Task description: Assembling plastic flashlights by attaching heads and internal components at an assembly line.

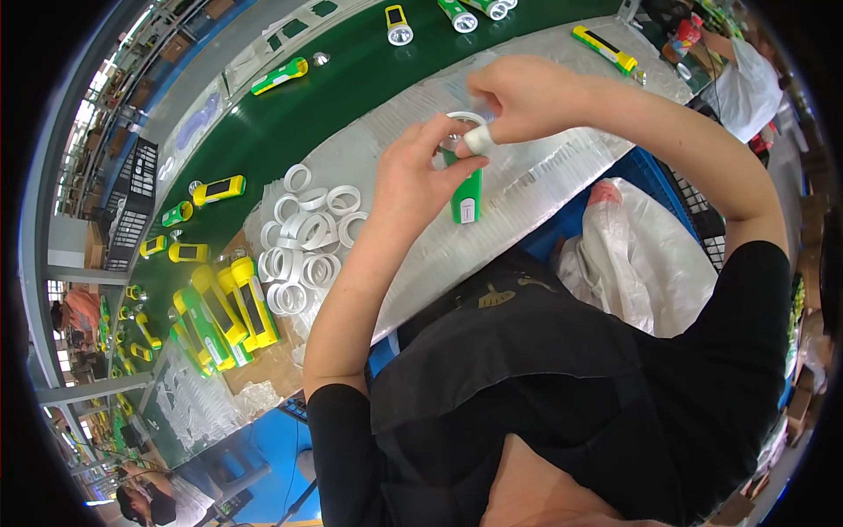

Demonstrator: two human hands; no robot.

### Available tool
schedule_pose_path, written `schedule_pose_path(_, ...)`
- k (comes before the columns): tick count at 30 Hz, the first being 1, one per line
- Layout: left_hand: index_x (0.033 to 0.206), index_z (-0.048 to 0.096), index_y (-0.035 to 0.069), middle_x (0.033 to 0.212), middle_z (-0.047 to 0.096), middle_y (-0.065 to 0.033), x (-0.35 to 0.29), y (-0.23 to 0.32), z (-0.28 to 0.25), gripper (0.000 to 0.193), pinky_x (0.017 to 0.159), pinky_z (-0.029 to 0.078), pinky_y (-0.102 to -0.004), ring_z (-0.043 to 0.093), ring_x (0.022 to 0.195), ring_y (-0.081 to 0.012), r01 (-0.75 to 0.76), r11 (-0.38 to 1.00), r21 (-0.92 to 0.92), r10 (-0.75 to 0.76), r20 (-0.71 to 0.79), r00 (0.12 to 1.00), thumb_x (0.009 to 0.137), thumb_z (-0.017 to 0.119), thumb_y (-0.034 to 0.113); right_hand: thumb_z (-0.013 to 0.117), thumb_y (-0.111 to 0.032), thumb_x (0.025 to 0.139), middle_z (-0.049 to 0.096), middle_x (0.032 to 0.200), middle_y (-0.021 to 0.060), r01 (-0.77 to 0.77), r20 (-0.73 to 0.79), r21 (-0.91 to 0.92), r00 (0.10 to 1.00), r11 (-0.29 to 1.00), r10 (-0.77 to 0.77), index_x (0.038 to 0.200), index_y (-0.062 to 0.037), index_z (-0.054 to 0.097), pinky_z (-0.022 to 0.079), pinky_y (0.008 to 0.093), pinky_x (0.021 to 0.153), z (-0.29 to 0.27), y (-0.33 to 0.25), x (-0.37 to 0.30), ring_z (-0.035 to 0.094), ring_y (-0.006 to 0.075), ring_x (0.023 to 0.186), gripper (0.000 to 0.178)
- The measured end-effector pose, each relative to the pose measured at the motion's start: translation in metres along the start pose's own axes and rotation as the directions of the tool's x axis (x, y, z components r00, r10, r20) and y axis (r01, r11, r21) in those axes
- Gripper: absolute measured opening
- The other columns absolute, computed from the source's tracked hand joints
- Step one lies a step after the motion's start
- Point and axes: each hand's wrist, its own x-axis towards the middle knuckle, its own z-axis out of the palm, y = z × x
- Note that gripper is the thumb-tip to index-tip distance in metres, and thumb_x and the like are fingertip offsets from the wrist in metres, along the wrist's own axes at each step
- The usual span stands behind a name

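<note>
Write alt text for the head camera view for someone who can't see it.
A person's left hand holds a green flashlight near its head, with the right hand close beside it. To the left are piled white rings and yellow-and-green flashlights; more flashlights sit on a green surface.
</note>
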Motion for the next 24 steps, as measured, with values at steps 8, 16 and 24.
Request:
schedule_pose_path(8,0.114,0.059,0.014,0.101,0.066,-0.0097,-0.006,-0.011,0.004,0.055,0.077,0.052,-0.0385,0.065,0.094,-0.0298,-0.106,0.994,-0.028,0.106,-0.009,0.994,0.066,0.086,0.017,0.079,-0.036,0.075,0.057,0.074,0.0105,0.197,-0.244,0.112,0.956,0.974,-0.165,0.089,-0.0016,0.057,0.045,0.0369,0.057,0.022,0.001,-0.004,0.056,0.0260,0.063,0.043)
schedule_pose_path(16,0.146,0.034,0.009,0.127,0.058,-0.0203,-0.016,0.017,-0.039,0.097,0.102,0.044,-0.0436,0.056,0.121,-0.0282,0.464,0.793,-0.396,-0.078,0.689,0.721,0.067,0.089,0.023,0.070,-0.028,0.081,0.054,0.080,0.0101,0.639,-0.428,0.131,0.726,0.758,-0.538,0.109,-0.0052,0.059,0.044,0.0372,0.053,-0.011,-0.031,-0.032,0.057,0.0304,0.064,0.038)
schedule_pose_path(24,0.128,0.047,0.009,0.105,0.067,-0.0220,0.076,-0.102,-0.046,0.069,0.081,0.052,-0.0470,0.065,0.095,-0.0405,0.369,0.920,0.130,-0.389,0.205,0.898,0.073,0.079,0.037,0.049,-0.037,0.095,0.067,0.082,0.0160,0.163,-0.601,0.291,0.798,0.943,0.048,0.109,-0.0152,0.057,0.049,0.0453,0.060,0.075,0.033,0.131,0.065,0.0374,0.075,0.027)
